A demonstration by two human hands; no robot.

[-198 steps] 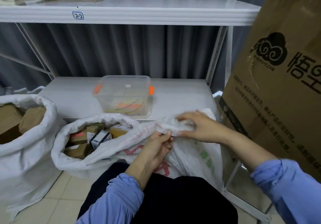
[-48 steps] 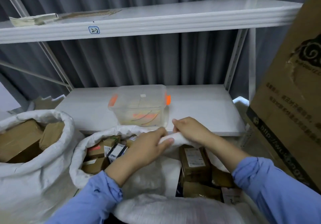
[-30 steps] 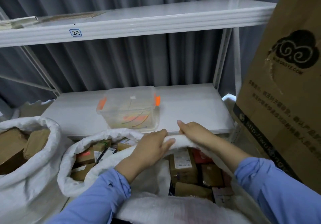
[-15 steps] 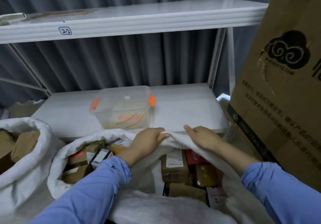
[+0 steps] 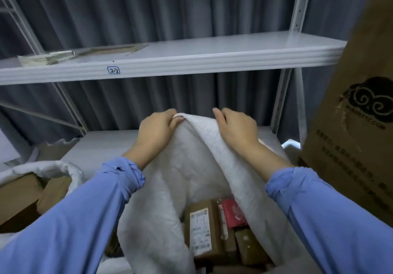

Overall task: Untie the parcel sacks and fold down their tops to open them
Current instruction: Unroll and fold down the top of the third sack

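Left hand [image 5: 157,129] and right hand [image 5: 236,127] each grip the far rim of the white woven plastic sack [image 5: 191,167]. The fingers are curled over its edge and the two hands sit close together, with a hump of fabric between them. From my seat this reads as the fold-down step: the mouth is already untied, and I judge the rim is held up and away so it can be turned outward into a cuff.

Below the hands, toward me, the sack gapes open. A brown cardboard parcel with a white printed label [image 5: 201,229] stands upright inside, and a red flat packet [image 5: 232,212] is tucked just beside it on the right-hand side. The fabric looks limp and slightly fuzzy, draping in soft folds from both grips, so I expect it to slump unless it is rolled firmly.

Off to the left of the left hand, a second white sack with a rolled rim [image 5: 53,167] sits open with brown boxes showing. To the right of the right hand leans a tall brown printed carton [image 5: 357,135].

Beyond the hands runs a pale grey metal shelf [image 5: 191,56] with a small handwritten tag [image 5: 113,70] on its front edge. Behind that hangs a dark grey pleated curtain [image 5: 148,7].
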